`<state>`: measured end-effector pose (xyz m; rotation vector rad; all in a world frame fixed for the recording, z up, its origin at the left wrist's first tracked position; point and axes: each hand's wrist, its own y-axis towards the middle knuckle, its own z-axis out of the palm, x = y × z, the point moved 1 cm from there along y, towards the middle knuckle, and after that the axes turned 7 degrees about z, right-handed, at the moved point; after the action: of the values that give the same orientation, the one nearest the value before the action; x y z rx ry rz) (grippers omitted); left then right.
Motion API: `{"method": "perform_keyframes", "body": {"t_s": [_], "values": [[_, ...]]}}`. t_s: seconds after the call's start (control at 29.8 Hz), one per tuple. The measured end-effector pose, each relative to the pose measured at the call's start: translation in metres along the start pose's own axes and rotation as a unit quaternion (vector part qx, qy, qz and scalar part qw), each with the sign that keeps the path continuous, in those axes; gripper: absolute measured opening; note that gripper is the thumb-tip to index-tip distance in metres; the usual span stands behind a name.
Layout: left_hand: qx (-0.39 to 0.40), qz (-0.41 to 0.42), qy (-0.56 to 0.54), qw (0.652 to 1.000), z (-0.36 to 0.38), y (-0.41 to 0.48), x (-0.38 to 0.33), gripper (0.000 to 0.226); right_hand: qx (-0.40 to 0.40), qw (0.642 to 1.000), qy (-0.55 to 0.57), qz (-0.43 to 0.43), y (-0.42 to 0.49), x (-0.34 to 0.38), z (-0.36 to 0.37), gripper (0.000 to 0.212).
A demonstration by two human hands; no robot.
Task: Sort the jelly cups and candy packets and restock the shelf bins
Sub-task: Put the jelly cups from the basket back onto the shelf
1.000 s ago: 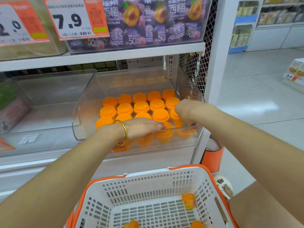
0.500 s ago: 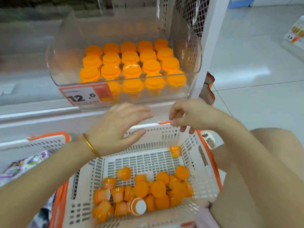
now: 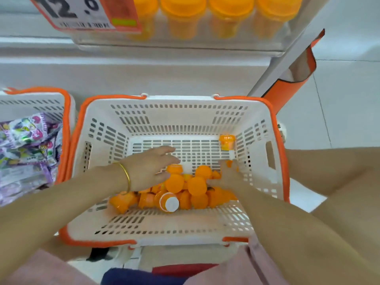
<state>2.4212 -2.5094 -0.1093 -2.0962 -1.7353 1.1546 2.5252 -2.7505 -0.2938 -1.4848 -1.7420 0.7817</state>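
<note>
Orange jelly cups (image 3: 185,188) lie heaped on the near half of the basket floor, at the centre of the frame, tumbled on sides and lids. One white-ended cup (image 3: 170,203) points its pale end up at the camera, and a lone cup (image 3: 226,141) stands apart toward the basket's far right corner.

They look small, light and stiff-walled, with smooth plastic that is likely a little slippery. The sealed lids are probably the weak point, so squeezing hard seems unwise. The best hold is likely round the tapered body just under the wider lid rim, and several might be scooped at once.

The left hand (image 3: 150,167), a gold bangle (image 3: 125,177) on its wrist, reaches palm down over the left of the heap. Its fingers (image 3: 164,150) are spread and straight and grip nothing. The right hand (image 3: 228,175) is pushed in among the cups at the right of the heap. Its fingers are blurred and partly buried, so I cannot tell whether they grip one.

Around them stands the white basket (image 3: 181,225) with its orange rim. At the left edge a second basket (image 3: 66,128) holds purple candy packets (image 3: 26,145). Along the top, the clear shelf bin (image 3: 205,41) shows a row of cups behind a price tag (image 3: 82,13) reading 12.0.
</note>
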Motion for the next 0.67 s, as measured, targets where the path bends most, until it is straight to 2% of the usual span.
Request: {"method": "perform_keyframes", "body": {"t_s": [0.1, 0.2, 0.3, 0.4, 0.47, 0.5, 0.57, 0.67], "values": [[0.013, -0.009, -0.017, 1.0, 0.009, 0.005, 0.005, 0.047, -0.007, 0.999, -0.009, -0.04, -0.02, 0.017, -0.013, 0.088], [0.019, -0.019, -0.026, 0.999, 0.013, 0.007, 0.008, 0.047, -0.002, 0.998, -0.017, -0.068, -0.013, 0.018, -0.02, 0.094], [0.019, -0.027, -0.045, 0.998, 0.011, 0.005, 0.008, 0.046, 0.015, 0.994, -0.048, -0.094, -0.008, 0.018, -0.02, 0.09], [0.015, -0.029, -0.06, 0.998, 0.011, 0.006, 0.008, 0.046, -0.006, 0.994, -0.044, -0.099, -0.009, 0.022, -0.01, 0.06], [0.013, -0.03, -0.066, 0.997, 0.011, 0.005, 0.007, 0.047, -0.034, 0.995, -0.014, -0.095, -0.012, 0.026, -0.011, 0.032], [0.01, -0.03, -0.068, 0.997, 0.011, 0.005, 0.007, 0.047, -0.047, 0.995, 0.006, -0.092, -0.011, 0.026, -0.011, 0.027], [0.003, -0.029, -0.076, 0.997, 0.011, 0.004, 0.007, 0.047, -0.058, 0.995, 0.056, -0.067, -0.012, 0.025, -0.01, 0.028], [-0.02, -0.032, -0.119, 0.992, 0.011, 0.005, 0.006, 0.044, -0.126, 0.98, 0.148, -0.029, -0.022, 0.03, -0.024, 0.028]]}}
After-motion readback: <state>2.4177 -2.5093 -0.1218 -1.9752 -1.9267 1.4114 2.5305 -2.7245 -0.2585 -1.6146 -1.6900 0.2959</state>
